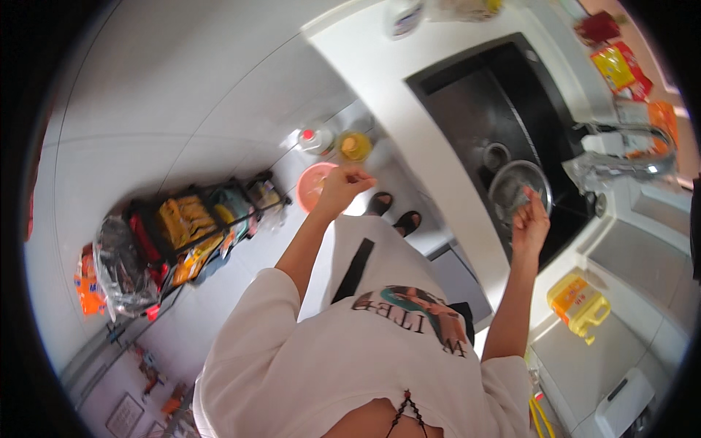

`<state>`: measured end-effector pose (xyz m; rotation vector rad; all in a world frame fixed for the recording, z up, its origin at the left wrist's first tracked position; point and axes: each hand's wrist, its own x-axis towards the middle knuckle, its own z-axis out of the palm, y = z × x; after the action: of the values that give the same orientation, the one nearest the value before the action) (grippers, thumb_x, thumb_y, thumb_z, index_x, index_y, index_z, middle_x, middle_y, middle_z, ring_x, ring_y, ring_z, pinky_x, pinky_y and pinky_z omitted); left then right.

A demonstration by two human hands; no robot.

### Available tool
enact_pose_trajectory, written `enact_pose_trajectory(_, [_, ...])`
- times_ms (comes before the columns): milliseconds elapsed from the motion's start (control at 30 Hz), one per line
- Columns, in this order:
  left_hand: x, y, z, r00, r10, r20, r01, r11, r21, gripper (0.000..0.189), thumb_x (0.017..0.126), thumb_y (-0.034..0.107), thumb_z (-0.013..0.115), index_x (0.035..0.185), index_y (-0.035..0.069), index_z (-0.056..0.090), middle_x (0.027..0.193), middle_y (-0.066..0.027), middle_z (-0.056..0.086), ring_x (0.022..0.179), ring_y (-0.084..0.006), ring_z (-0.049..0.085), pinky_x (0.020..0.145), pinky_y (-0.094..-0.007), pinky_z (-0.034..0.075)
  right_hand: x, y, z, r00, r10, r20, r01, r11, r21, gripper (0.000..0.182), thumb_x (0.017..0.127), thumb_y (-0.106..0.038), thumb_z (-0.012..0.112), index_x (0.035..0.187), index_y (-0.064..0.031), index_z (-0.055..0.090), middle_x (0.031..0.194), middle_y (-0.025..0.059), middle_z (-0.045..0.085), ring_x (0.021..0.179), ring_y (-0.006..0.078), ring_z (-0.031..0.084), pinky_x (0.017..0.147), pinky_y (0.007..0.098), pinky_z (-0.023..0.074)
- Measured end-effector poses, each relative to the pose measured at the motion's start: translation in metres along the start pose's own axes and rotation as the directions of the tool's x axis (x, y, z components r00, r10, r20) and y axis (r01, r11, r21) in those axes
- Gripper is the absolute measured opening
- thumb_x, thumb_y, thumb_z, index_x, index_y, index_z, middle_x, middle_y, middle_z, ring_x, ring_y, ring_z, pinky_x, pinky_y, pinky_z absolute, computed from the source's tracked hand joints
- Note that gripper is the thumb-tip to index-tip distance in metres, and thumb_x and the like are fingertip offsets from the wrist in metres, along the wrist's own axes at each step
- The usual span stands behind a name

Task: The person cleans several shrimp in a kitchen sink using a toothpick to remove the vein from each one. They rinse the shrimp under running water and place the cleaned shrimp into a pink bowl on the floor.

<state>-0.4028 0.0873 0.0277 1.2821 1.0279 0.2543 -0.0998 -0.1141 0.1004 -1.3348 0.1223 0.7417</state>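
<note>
At the picture's centre, my left hand (348, 183) hovers above the floor, in line with the rim of a pink plastic basin (304, 189). Its fingers are bent with their tips close together, and whether something small lies between them cannot be made out. Over the dark sink (460, 109), my right hand (531, 219) is raised with curled fingers in front of a round metal bowl (509, 183). The fingertips are blurred, so a small thing in them cannot be confirmed. The bowl sits in the sink near the drain strainer (496, 156).
A faucet (646, 145) arches at the sink's right. A yellow jug (579, 304) lies nearer me, and a white bottle (404, 19) stands on the far counter. Two bottles, one clear (316, 141) and one yellow (354, 147), stand behind the basin. A black rack (181, 222) holds packages at left.
</note>
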Motion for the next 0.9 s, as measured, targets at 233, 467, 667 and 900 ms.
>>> enact_pose_trajectory(233, [0.003, -0.187, -0.082, 0.788, -0.500, -0.360, 0.317, 0.830, -0.459, 0.013, 0.080, 0.005, 0.059, 0.088, -0.005, 0.061, 0.080, -0.0093, 0.060, 0.063, -0.0159, 0.059, 0.057, -0.0251, 0.050, 0.012, 0.032, -0.020, 0.988, 0.058, -0.144, -0.078, 0.988, -0.135, 0.020, 0.085, -0.017, 0.061, 0.093, 0.0008, 0.064, 0.055, -0.0066, 0.040, 0.044, 0.0015, 0.021, 0.038, 0.0175, 0.0164])
enact_pose_trajectory(467, [0.041, -0.264, -0.105, 0.499, -0.670, -0.550, 0.593, 0.727, -0.347, 0.015, 0.075, -0.001, 0.063, 0.085, -0.010, 0.059, 0.080, -0.0176, 0.061, 0.058, -0.0261, 0.065, 0.046, -0.0286, 0.056, 0.019, 0.045, -0.032, 0.975, 0.020, -0.221, -0.081, 0.960, -0.267, 0.023, 0.083, -0.017, 0.062, 0.094, 0.0022, 0.063, 0.054, -0.0073, 0.040, 0.044, 0.0004, 0.022, 0.038, 0.0170, 0.0176])
enact_pose_trajectory(667, [0.040, -0.296, -0.114, 0.493, -0.682, -0.540, 0.572, 0.722, -0.389, 0.023, 0.072, 0.009, 0.072, 0.083, -0.006, 0.058, 0.069, -0.0124, 0.061, 0.053, -0.0237, 0.064, 0.043, -0.0279, 0.054, 0.027, 0.056, -0.049, 0.972, 0.058, -0.226, -0.113, 0.964, -0.240, 0.023, 0.083, -0.018, 0.062, 0.095, 0.0018, 0.064, 0.051, -0.0079, 0.031, 0.043, 0.0003, 0.020, 0.037, 0.0165, 0.0173])
enact_pose_trajectory(900, [0.042, -0.295, -0.120, 0.462, -0.689, -0.558, 0.727, 0.655, -0.207, 0.031, 0.073, 0.008, 0.069, 0.099, -0.001, 0.056, 0.072, -0.0155, 0.060, 0.050, -0.0222, 0.060, 0.039, -0.0308, 0.051, 0.026, 0.063, -0.060, 0.953, 0.058, -0.299, -0.132, 0.963, -0.233, 0.024, 0.087, -0.020, 0.055, 0.094, 0.0006, 0.063, 0.052, -0.0070, 0.027, 0.043, 0.0017, 0.019, 0.037, 0.0173, 0.0172])
